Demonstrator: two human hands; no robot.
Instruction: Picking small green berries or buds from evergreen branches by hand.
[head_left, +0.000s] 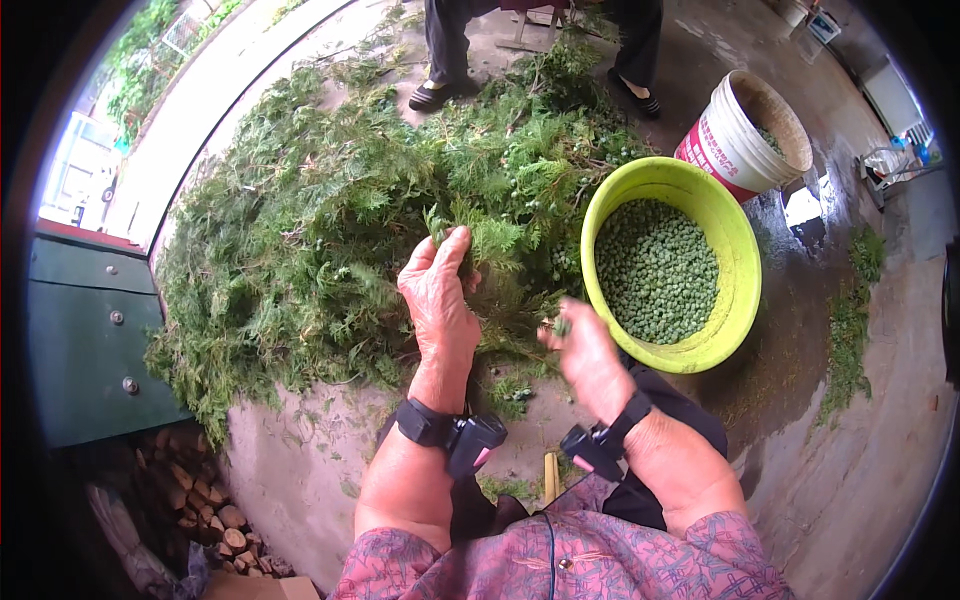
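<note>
My left hand (440,290) is raised over the heap of cut evergreen branches (300,230), thumb and fingers pinched on a leafy evergreen sprig (492,243). Closer to the bucket, my right hand (592,362) is curled and a little blurred by motion. A bit of green that looks like small round cones (562,327) shows between its fingers; how many it holds is hidden. Just right of that hand stands a yellow-green bucket (740,270), partly filled with small green cones (658,270).
A white and red bucket (715,140) stands tilted behind the yellow-green one. Across the heap sits another person, whose legs (447,45) show. A green metal cabinet (100,340) is at left, above stacked firewood (215,510). Plant scraps (848,330) lie on the concrete floor at right.
</note>
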